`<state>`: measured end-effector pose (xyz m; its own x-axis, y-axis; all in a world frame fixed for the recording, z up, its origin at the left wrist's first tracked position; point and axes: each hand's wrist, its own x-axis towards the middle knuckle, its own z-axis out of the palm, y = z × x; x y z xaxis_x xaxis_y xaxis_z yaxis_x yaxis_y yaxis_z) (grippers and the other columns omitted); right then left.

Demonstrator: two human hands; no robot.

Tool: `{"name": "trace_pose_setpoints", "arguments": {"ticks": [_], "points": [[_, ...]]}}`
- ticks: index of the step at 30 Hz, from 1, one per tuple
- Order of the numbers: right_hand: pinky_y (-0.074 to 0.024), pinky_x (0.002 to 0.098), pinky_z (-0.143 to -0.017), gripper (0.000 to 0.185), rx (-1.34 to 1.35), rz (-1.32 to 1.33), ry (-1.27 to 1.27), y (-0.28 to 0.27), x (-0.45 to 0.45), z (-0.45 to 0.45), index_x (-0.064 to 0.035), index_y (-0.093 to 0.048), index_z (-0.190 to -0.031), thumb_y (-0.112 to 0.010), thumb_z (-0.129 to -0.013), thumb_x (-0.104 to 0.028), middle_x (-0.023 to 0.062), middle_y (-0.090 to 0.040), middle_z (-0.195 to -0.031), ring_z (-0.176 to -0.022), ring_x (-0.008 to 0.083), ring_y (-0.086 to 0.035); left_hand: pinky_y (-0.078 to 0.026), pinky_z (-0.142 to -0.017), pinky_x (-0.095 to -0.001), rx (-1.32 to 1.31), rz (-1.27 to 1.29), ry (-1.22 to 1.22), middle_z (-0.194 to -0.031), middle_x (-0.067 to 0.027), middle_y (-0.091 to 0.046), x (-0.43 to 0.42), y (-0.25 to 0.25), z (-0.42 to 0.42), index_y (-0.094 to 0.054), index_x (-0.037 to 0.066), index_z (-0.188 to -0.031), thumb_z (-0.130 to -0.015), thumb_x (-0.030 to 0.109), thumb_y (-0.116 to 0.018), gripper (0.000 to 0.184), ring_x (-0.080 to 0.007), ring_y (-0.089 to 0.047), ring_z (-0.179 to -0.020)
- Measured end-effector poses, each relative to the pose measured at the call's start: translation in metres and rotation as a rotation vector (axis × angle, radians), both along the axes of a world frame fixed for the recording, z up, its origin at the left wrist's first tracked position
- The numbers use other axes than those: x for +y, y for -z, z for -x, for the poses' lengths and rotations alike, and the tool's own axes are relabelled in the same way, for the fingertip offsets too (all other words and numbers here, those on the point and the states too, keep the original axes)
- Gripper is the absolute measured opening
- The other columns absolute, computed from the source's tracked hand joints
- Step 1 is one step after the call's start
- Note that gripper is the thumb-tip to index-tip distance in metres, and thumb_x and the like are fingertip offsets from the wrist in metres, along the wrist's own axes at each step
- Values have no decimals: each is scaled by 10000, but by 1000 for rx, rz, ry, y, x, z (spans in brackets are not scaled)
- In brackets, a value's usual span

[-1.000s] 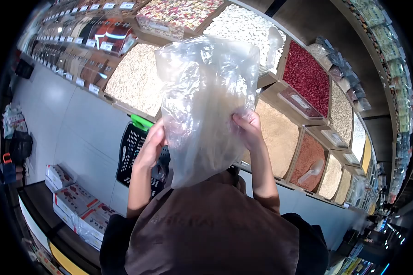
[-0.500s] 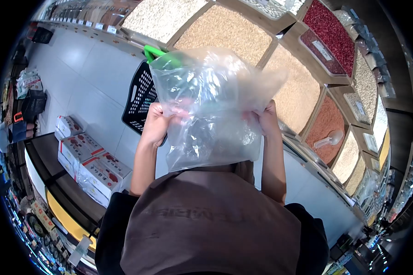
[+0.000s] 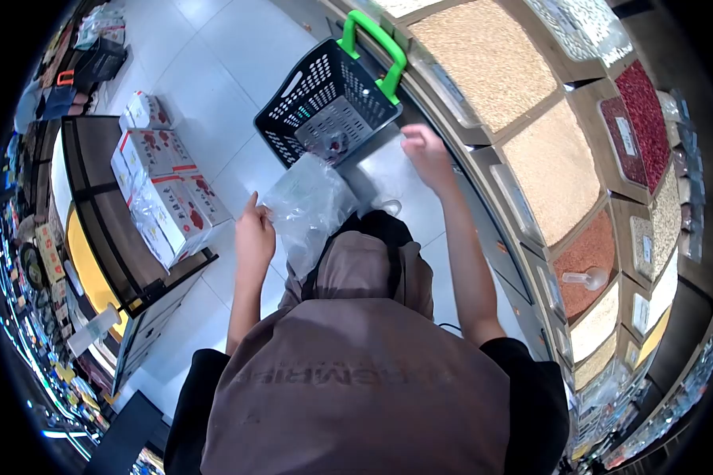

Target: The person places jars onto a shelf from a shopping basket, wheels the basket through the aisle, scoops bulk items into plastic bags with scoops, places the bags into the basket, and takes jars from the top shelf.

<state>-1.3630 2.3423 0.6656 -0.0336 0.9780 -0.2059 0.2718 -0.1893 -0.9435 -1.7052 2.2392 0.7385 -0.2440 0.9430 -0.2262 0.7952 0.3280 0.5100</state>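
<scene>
From my left hand point(image 3: 255, 229) hangs a clear plastic bag point(image 3: 313, 198), its top edge pinched in the closed fingers. The limp bag spreads over my lap and up to the near rim of a black shopping basket point(image 3: 276, 125) on the floor. My right hand point(image 3: 428, 158) is away from the bag, beside the grain bins and right of the basket. Its fingers are loosely bent and slightly blurred, with nothing visible in them. The basket's green handle point(image 3: 380, 39) stands up on the right. A small clear-wrapped item point(image 3: 337, 144) lies inside the basket.
Wooden bins of grain point(image 3: 554, 174) line the right side. A scoop point(image 3: 586, 278) rests in the reddish-brown grain point(image 3: 582, 257). On the left, white printed boxes point(image 3: 170, 206) are stacked on a low dark shelf point(image 3: 95, 166). Pale floor tiles point(image 3: 214, 79) run between.
My right hand has let go of the bag and moved right. My left hand has lowered with it. The view has tilted, showing the whole basket.
</scene>
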Motion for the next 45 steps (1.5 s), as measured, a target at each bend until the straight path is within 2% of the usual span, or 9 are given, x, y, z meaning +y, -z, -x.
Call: {"name": "trace_pose_setpoints", "arguments": {"ticks": [4,8,13,18,25,32,35,41,45], "points": [[-464,467,-955,397,-464,-410,125,33,109,37,46,-560,-1187,-673,-845,-120,265,-595,-1145,-1095,412,-578,-506,-888,-478,99,-4,-29,-1310,-346,-533,-53,0,34,-623,-99,-805,-851,56,-557,175,-480,-652,-979],[-437,479,-1015,510,-794,-285,156,70,182,60,84,-494,-1217,-705,-836,-181,308,-550,-1204,-1176,436,-528,-498,-815,-481,39,-128,-328,-1113,-328,-658,-124,36,91,-615,-102,-777,-917,165,-563,306,-424,-686,-861],[-487,475,-967,458,-957,-152,218,94,211,74,68,-511,-1172,-693,-878,-233,288,-550,-1158,-1110,438,-577,-423,-580,-380,-186,227,-766,-649,-132,-633,-169,53,166,-677,-94,-790,-959,344,-608,474,-167,-501,-626],[-489,506,-920,375,-1043,-93,164,105,214,54,12,-543,-1145,-674,-919,-257,289,-577,-1139,-1047,458,-595,-524,-712,-311,-104,127,-537,-813,-149,-725,-123,92,235,-726,-39,-932,-772,46,-651,196,-181,-679,-764],[-484,544,-873,307,-1067,-31,132,96,93,75,3,-504,-1104,-657,-921,-191,314,-582,-1065,-1011,497,-585,-512,-742,-299,-532,287,-245,-867,-124,-732,19,149,364,-737,-17,-983,-798,13,-623,219,-161,-664,-783],[-494,538,-787,285,-851,245,267,78,-100,159,28,-535,-966,-654,-911,-224,298,-623,-907,-900,487,-616,-532,-842,-368,-375,8,227,-997,-197,-731,103,140,309,-711,-23,-1077,-809,41,-625,289,-292,-709,-928],[-501,531,-749,335,-729,353,364,75,-183,225,41,-534,-931,-652,-898,-271,298,-637,-851,-833,488,-631,-525,-909,-412,-333,-73,583,-1081,-214,-705,95,132,244,-707,-4,-1087,-810,47,-624,294,-394,-670,-1019],[-505,490,-701,356,-393,549,590,45,-299,366,39,-551,-891,-682,-889,-292,268,-640,-769,-779,456,-647,-503,-937,-477,-333,317,1398,-1072,-274,-662,-21,162,141,-663,-36,-1074,-764,223,-705,406,-430,-636,-1032],[-497,471,-699,262,-125,428,804,47,-359,413,29,-556,-883,-635,-913,-219,249,-632,-744,-766,439,-647,-498,-928,-483,-330,385,1622,-1082,-296,-655,-103,147,141,-649,-46,-1059,-727,312,-740,497,-437,-633,-1037]]}}
